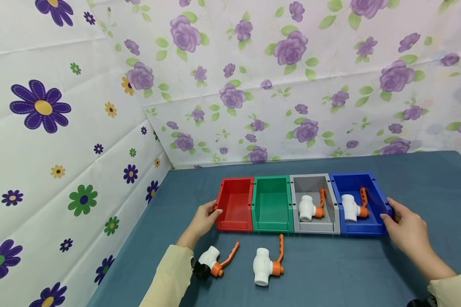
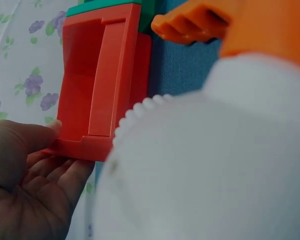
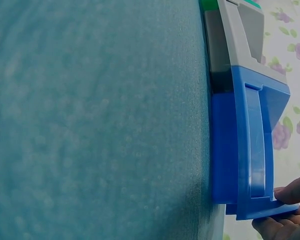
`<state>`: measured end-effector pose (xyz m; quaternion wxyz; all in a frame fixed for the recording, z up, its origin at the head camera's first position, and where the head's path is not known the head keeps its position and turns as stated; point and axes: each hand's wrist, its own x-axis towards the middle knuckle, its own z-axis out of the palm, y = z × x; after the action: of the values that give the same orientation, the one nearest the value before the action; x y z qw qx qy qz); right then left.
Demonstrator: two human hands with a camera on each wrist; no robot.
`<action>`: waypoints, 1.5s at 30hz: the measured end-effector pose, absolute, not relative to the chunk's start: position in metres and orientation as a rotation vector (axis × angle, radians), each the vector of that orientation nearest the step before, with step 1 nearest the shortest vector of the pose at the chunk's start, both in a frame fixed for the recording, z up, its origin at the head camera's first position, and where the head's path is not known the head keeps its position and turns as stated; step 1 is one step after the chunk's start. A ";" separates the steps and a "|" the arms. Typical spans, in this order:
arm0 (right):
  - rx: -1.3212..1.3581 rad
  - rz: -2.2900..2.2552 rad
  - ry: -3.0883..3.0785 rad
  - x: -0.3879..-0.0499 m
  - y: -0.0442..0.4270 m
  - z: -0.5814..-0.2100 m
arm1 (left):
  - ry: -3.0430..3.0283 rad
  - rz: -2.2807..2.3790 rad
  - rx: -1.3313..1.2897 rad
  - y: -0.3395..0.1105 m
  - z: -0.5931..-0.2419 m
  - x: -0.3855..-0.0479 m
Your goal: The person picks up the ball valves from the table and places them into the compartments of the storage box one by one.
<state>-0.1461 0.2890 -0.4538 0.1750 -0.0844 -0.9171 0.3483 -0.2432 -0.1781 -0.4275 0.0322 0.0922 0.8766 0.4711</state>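
Left hand (image 1: 202, 220) pinches red bin (image 1: 235, 200), right hand (image 1: 408, 230) blue bin (image 1: 363, 229), at outer edges; tablecloth (image 1: 330, 273) extends past both.

Smooth plastic on the red bin (image 1: 234, 202), and a glossy gleam off the blue bin (image 3: 257, 145)! White valve (image 2: 205, 165): matt plastic, ribbed rim; the counter (image 1: 330, 268), grainy matt cloth; the backdrop (image 1: 269, 100), creased sheeting.

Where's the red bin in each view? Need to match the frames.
Head: just below centre, left end of the four-bin row; the left hand grips its outer side. The red bin holds nothing.
Left wrist: upper part, left of centre, the hand at its lower end.
Right wrist: not in it.
Shared landmark: the green bin, next to red in head, cut off at the top edge in both wrist views.
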 end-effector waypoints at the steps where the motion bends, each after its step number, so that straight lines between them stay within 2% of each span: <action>1: -0.239 0.988 -2.599 -0.146 0.289 -0.454 | 2.700 1.446 0.286 -0.178 -0.427 -0.243; 30: -0.258 1.013 -2.578 -0.146 0.287 -0.452 | 2.807 1.357 0.245 -0.180 -0.415 -0.240; 45: -0.257 1.008 -2.581 -0.146 0.287 -0.451 | 2.884 1.316 0.221 -0.179 -0.401 -0.223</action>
<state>-0.1458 0.2873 -0.4510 0.1785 -0.0909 -0.9126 0.3565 -0.2231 -0.1793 -0.4006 -0.0182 0.0694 0.9075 0.4139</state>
